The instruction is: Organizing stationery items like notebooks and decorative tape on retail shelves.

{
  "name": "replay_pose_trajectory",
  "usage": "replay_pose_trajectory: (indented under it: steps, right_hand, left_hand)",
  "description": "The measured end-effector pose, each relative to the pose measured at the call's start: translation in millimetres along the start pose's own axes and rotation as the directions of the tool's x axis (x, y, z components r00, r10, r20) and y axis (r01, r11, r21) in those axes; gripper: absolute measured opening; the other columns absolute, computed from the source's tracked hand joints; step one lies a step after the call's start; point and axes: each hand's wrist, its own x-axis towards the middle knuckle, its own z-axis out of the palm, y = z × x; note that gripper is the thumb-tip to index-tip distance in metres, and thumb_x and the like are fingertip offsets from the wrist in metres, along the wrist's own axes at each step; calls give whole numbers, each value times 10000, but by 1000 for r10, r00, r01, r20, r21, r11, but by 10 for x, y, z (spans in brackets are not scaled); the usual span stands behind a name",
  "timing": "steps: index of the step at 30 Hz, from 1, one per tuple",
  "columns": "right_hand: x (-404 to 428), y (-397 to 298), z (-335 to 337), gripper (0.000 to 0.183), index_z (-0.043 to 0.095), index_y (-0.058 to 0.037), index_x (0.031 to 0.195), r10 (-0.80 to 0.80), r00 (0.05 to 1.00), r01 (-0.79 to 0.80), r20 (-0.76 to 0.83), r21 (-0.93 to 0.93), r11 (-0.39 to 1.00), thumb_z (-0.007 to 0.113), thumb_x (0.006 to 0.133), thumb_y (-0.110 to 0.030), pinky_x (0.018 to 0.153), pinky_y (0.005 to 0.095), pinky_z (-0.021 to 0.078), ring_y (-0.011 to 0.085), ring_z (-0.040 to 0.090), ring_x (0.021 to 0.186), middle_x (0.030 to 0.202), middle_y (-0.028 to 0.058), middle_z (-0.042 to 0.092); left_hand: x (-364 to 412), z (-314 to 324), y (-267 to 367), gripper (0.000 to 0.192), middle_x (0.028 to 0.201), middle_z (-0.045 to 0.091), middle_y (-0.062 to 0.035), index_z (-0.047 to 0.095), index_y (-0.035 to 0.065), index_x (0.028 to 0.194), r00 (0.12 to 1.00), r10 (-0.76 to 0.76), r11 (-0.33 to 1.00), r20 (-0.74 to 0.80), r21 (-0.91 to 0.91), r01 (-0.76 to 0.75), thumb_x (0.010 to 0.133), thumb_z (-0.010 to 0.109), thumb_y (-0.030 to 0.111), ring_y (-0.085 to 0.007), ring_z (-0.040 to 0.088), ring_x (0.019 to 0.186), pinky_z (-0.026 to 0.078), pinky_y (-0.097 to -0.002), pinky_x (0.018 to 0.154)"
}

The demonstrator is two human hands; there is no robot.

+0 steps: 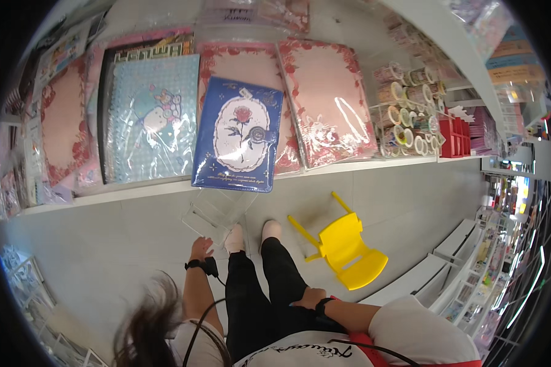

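Note:
My left hand [202, 249] hangs low beside my leg, with a black wrist strap below it. Close to its fingers is a clear plastic stand [213, 213], partly over my shoe; I cannot tell whether they touch. My right hand [310, 297], also strapped at the wrist, lies against my thigh, its fingers partly hidden. Before me on the white shelf [133, 191], a blue notebook [242, 176] with a rose and a snap clasp juts over the front edge. It overlaps a pink rose-bordered notebook [238, 59]. To its left sits a light-blue spiral notebook [154, 87] in clear wrapping.
More wrapped pink notebooks [323, 82] flank these. Rolls of decorative tape [404, 114] and a red divided holder [455, 137] stand at right. A yellow child's chair [349, 247] is on the floor, right of my feet. White shelving units [422, 280] line the right.

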Motion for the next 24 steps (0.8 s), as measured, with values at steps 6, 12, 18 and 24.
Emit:
replay_pose_trajectory:
  steps: [6,12,18,24]
  right_hand:
    - [-16,158,-324,1021,688,0,1240,-58,998,60,-37,57,997,633,703,-867,999,428,506,339,667,1172,1242,205,697]
    - [-202,999,-908,906,708,3,1215,-88,988,16,130,472,882,720,735,-766,978,407,512,300,674,1134,1272,198,689]
    - [-1477,2277,-1600,431,514,-196,1459,-147,932,325,-332,943,-70,545,1033,-258,979,420,516,256,606,1281,1399,141,616]
    - [-2591,3142,-1201,443,618,-193,1352,-34,972,235,-234,970,54,660,963,-401,913,354,524,204,672,1160,1317,91,678]
  left_hand:
    - [-1573,428,377,546,1447,549,-99,441,109,1465,850,-257,553,459,791,-260,954,628,156,-287,546,1327,499,-500,1009]
    - [-3878,1466,1067,576,1512,506,-118,359,107,1548,775,-614,617,147,702,356,1044,456,367,-322,559,1319,524,-490,934]
    - [-4496,2024,1369,537,1479,520,-117,381,102,1510,953,-241,715,185,697,46,1040,467,347,-320,564,1299,520,-484,934]
    - [-4610,2431,1375,498,1446,533,-116,404,97,1471,977,-3,708,214,691,-150,1035,478,326,-318,569,1279,516,-477,934]
